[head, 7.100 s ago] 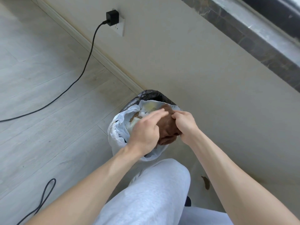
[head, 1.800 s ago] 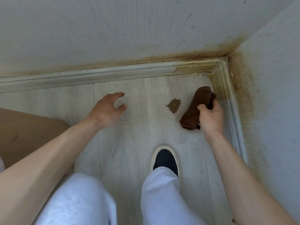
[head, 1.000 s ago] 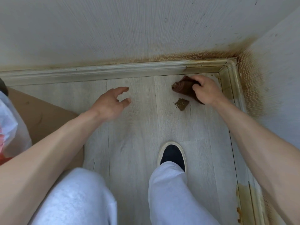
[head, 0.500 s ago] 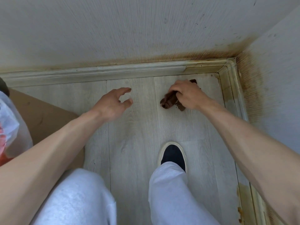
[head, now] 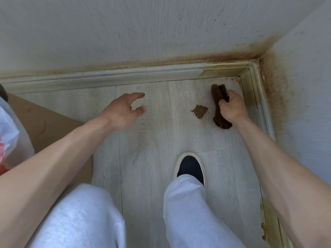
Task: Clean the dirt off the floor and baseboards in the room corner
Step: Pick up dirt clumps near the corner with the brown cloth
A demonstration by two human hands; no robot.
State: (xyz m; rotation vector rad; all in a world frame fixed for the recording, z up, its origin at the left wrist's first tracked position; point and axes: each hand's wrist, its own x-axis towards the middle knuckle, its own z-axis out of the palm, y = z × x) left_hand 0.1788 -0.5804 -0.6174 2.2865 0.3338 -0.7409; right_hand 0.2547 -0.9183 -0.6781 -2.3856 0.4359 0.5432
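Note:
My right hand grips a brown cloth and holds it against the pale wood floor close to the room corner. A small pile of brown dirt lies on the floor just left of the cloth. My left hand hovers over the floor further left, fingers spread and loosely bent, holding nothing. The back baseboard and the right baseboard meet in the corner; both carry yellow-brown stains, as do the walls above them.
A brown cardboard sheet lies on the floor at the left, with a white plastic bag at the left edge. My shoe and grey trouser legs fill the lower middle. More rusty stains mark the right baseboard low down.
My right hand has drawn the cloth from left of the dirt back to the right, toward the corner, uncovering the gathered pile. My left hand has stayed almost still.

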